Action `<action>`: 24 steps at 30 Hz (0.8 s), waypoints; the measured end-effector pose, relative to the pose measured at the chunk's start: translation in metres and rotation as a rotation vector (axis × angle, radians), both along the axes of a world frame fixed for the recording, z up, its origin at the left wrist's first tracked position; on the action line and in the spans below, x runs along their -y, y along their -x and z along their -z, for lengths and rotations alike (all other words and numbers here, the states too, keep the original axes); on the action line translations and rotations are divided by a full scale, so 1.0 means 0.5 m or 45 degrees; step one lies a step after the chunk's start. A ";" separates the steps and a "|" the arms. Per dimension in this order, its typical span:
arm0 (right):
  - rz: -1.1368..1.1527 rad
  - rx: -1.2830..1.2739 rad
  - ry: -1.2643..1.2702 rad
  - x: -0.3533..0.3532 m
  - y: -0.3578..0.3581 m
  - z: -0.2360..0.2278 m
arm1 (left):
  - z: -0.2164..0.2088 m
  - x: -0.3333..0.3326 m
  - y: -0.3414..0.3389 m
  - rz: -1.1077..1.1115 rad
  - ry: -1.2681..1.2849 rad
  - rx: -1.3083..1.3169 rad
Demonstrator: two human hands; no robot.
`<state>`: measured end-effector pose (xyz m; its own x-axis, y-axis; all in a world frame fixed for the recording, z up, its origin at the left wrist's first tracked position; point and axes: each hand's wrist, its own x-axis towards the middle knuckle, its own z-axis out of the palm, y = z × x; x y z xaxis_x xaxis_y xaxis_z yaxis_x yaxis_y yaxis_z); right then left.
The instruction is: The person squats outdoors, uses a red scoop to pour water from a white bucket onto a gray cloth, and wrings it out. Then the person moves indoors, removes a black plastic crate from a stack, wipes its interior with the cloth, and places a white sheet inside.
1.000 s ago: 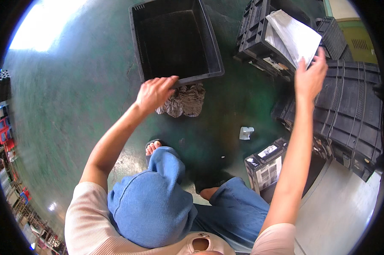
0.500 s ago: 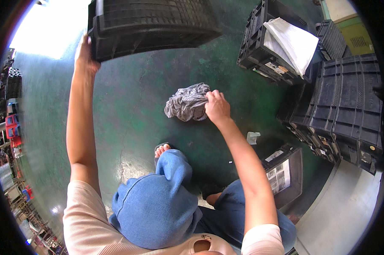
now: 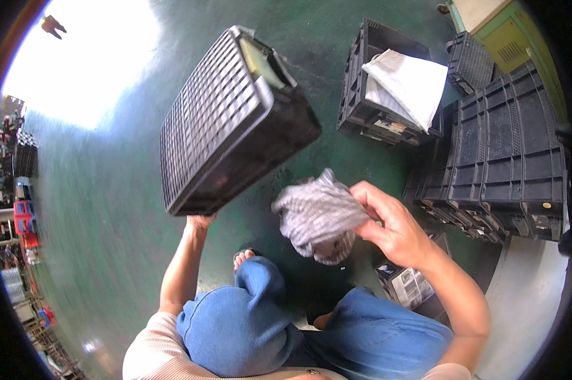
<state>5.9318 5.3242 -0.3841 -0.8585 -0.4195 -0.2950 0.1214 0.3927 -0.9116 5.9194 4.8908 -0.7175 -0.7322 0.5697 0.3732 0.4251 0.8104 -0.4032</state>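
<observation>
the fingers of the right hand are drawn together, thumb below and forefinger above, pinching the near side of a bunched grey striped cloth. the cloth is raised over the floor, in front of the knees, its loose folds hanging toward the left, slightly blurred. the left hand holds a large black crate by its lower edge; the fingertips are hidden behind the crate, so how far they curl cannot be told. the crate is lifted and steeply tilted, its gridded face turned to the upper left, with a pale yellow-green patch at the upper end. crate and cloth are near each other, the crate to the left and farther forward.

beyond the hands, the person's blue trousers fill the lower middle, with one sandalled foot on the green floor. to the right of the lifted crate, an upright black bin bears a folded white sheet across its rim. beside it are a broad group of black containers, a small black box and a green cabinet. cluttered shelves line the far left.
</observation>
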 end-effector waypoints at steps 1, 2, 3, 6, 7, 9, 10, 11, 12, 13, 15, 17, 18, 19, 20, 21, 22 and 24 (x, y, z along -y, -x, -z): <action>-0.009 -0.100 0.100 -0.006 -0.010 -0.009 | 0.025 0.015 -0.002 -0.002 0.420 -0.125; 0.018 -0.114 0.144 -0.009 -0.016 -0.015 | 0.045 0.029 -0.004 -0.012 0.838 -0.246; 0.032 -0.098 0.175 -0.018 -0.023 -0.017 | 0.062 0.039 -0.008 -0.024 1.250 -0.361; 0.184 -0.117 0.181 -0.039 -0.028 -0.025 | 0.055 0.064 0.010 0.044 2.295 -0.668; 0.227 -0.144 0.228 -0.048 -0.029 -0.030 | 0.034 0.068 0.020 0.043 2.588 -0.837; 0.403 -0.141 0.334 -0.068 -0.029 -0.041 | -0.027 0.062 0.044 0.349 3.513 -1.298; 0.456 -0.121 0.383 -0.080 -0.030 -0.047 | -0.064 0.058 0.058 0.396 3.711 -1.420; 0.574 -0.131 0.405 -0.089 -0.033 -0.051 | -0.100 0.053 0.069 0.458 3.874 -1.498; 0.692 -0.146 0.428 -0.100 -0.035 -0.055 | -0.132 0.048 0.079 0.496 4.001 -1.552; 0.809 -0.163 0.451 -0.108 -0.036 -0.059 | -0.156 0.037 0.088 0.553 4.068 -1.561; 0.842 -0.193 0.508 -0.124 -0.038 -0.064 | -0.188 0.014 0.096 0.819 4.123 -1.478; 0.905 -0.249 0.568 -0.135 -0.037 -0.069 | -0.198 -0.004 0.094 0.971 4.097 -1.371; 0.874 -0.287 0.609 -0.138 -0.036 -0.071 | -0.196 -0.012 0.090 1.199 4.097 -1.405; 0.879 -0.294 0.606 -0.143 -0.034 -0.075 | -0.193 -0.016 0.087 1.042 4.107 -1.432; 0.901 -0.302 0.599 -0.144 -0.032 -0.079 | -0.188 -0.019 0.084 0.888 4.107 -1.455; 0.926 -0.309 0.590 -0.148 -0.030 -0.084 | -0.184 -0.021 0.082 0.873 4.057 -1.374; 1.010 -0.270 0.559 -0.147 -0.029 -0.089 | -0.183 -0.021 0.083 0.898 4.070 -1.386; 0.913 -0.333 0.553 -0.148 -0.029 -0.098 | -0.188 -0.020 0.087 1.090 4.131 -1.285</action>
